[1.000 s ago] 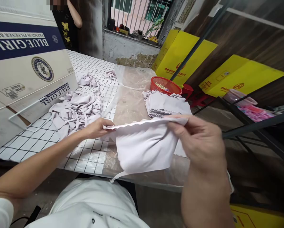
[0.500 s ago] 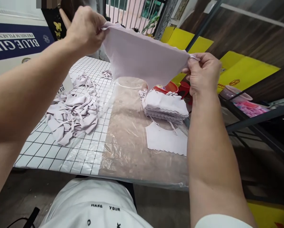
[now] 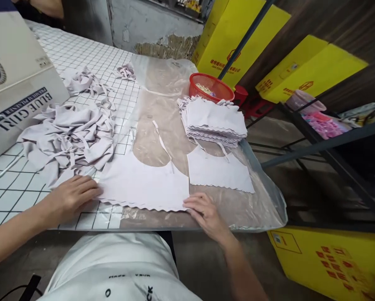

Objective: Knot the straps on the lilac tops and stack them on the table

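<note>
A pale lilac strappy camisole top lies spread flat near the table's front edge, its wavy hem towards me and one thin strap reaching up. My left hand rests with extended fingers on its lower left corner. At the lower right corner, my right hand lies with fingers stretched over the hem. To the right is a similar flat top, and just behind it a neat stack of folded tops. A crumpled heap of the same lilac garments lies left of the spread top.
A beer carton stands at the left of the gridded table. Clear plastic sheeting covers the table's right part. Behind the stack sits a red basket. Yellow boxes and a dark metal rack are at the right. Another person's arm shows far left.
Both hands have come down from holding the top stretched in the air. The top now lies flat on the table, and the head view has tilted downward.
</note>
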The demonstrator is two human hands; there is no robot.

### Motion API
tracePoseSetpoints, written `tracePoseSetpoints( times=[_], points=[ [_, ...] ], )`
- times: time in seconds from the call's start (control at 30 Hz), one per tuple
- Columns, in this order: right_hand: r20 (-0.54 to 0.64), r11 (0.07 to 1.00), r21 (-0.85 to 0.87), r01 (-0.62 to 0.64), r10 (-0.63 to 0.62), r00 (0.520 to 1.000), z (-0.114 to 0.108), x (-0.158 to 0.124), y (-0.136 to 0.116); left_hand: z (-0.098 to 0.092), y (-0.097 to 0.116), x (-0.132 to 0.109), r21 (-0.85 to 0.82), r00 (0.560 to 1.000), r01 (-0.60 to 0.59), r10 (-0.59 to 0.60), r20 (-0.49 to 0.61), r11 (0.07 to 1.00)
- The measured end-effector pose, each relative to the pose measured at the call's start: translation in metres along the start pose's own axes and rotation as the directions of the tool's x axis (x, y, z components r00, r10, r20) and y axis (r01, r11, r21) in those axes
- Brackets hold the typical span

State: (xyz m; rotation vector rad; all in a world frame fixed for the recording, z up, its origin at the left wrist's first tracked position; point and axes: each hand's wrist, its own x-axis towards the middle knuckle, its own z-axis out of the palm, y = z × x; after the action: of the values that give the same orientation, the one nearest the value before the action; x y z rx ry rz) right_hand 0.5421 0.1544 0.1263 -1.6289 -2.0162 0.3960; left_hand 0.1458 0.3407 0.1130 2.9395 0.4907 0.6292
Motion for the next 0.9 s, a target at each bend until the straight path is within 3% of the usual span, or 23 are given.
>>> tracePoseSetpoints(
  times=[0.13, 0.27, 0.4, 0.5, 0.6, 0.7, 0.8, 0.9],
  points=[
    [0.130, 0.998, -0.024, -0.057, 0.059, 0.990, -0.009, -0.019, -0.022, -0.015, 0.021, -0.015, -0.173, 0.984, 0.122, -0.096, 0.153, 0.977],
    [0.089, 0.996, 0.017, -0.092, 0.091, 0.992, -0.024, 0.001, -0.028, -0.017, 0.044, 0.024, -0.230, 0.982, 0.127, -0.089, 0.168, 0.965],
    [0.034, 0.963, 0.040, -0.267, 0.265, 0.964, -0.027, 0.066, -0.010, 0.023, 0.075, 0.099, -0.281, 0.981, -0.073, 0.119, 0.150, 0.957],
    [0.045, 0.861, -0.078, -0.502, 0.506, 0.861, -0.019, 0.125, 0.001, 0.066, 0.091, 0.146, -0.317, 0.970, -0.168, 0.214, 0.115, 0.933],
    [0.107, 0.772, -0.157, -0.616, 0.633, 0.766, 0.000, 0.164, 0.002, 0.101, 0.092, 0.166, -0.301, 0.978, -0.153, 0.187, 0.090, 0.941],
    [0.104, 0.786, -0.117, -0.607, 0.617, 0.780, 0.019, 0.176, 0.004, 0.119, 0.086, 0.167, -0.296, 0.983, -0.114, 0.151, 0.105, 0.948],
    [0.112, 0.812, -0.014, -0.584, 0.581, 0.806, 0.026, 0.177, 0.009, 0.127, 0.083, 0.162, -0.259, 0.981, -0.120, 0.154, 0.114, 0.958],
    [0.130, 0.804, 0.287, -0.520, 0.505, 0.853, 0.014, 0.174, 0.012, 0.131, 0.083, 0.160, -0.212, 0.979, -0.133, 0.162, 0.126, 0.968]
  ],
)
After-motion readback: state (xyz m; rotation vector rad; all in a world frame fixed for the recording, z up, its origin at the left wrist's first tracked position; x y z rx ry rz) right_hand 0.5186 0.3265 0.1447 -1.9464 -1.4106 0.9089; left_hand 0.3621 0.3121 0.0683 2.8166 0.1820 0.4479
